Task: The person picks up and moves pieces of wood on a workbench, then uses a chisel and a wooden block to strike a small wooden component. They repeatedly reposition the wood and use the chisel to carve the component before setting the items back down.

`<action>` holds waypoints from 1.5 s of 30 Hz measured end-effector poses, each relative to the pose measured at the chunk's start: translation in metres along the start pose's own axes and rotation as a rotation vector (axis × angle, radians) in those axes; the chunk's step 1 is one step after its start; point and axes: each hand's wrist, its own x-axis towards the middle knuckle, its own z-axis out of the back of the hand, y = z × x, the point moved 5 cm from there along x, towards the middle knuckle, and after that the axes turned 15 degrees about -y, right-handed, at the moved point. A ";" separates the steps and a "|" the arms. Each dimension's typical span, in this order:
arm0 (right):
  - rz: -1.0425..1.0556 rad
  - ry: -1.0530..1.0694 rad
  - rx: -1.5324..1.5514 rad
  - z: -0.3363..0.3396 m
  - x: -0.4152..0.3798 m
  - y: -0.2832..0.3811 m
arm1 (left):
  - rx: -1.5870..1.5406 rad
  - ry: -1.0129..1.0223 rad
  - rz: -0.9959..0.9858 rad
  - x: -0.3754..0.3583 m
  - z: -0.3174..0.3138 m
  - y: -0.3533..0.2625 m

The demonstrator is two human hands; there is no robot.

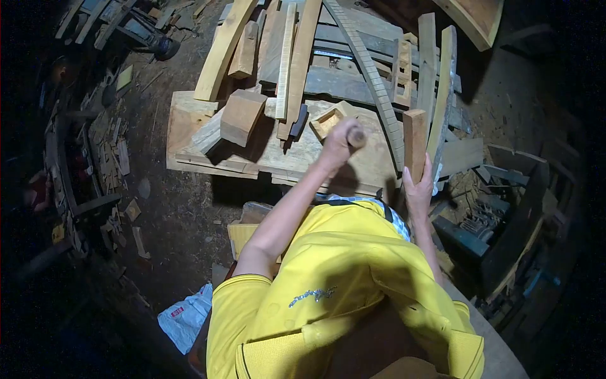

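My left hand (pixel 339 146) is closed around a round wooden handle (pixel 356 137) above the workbench; its end faces up at me and any head or blade is hidden. Just beyond that hand lies a piece of wood with a squared recess (pixel 327 121). To the right, my right hand (pixel 419 187) grips the lower end of a rectangular wooden block (pixel 415 142), which stands roughly upright at the bench's right side. Between the two hands runs a long curved strip with evenly spaced marks (pixel 369 72).
The wooden bench (pixel 189 120) carries a thick angled block (pixel 243 117), long boards (pixel 303 57) and a notched piece (pixel 403 72). Curved slats (pixel 444 88) rise at the right. Scrap wood (pixel 117 145) litters the floor at left, near a white sack (pixel 186 319).
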 end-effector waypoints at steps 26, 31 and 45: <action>0.140 0.150 0.118 -0.024 -0.006 0.031 | -0.017 0.100 0.224 0.005 0.020 0.014; 0.125 0.038 0.003 -0.013 0.004 0.010 | 0.002 -0.114 0.322 0.009 0.072 0.020; 0.430 0.143 0.246 -0.022 -0.001 0.101 | 0.136 -0.093 0.342 -0.001 0.073 -0.008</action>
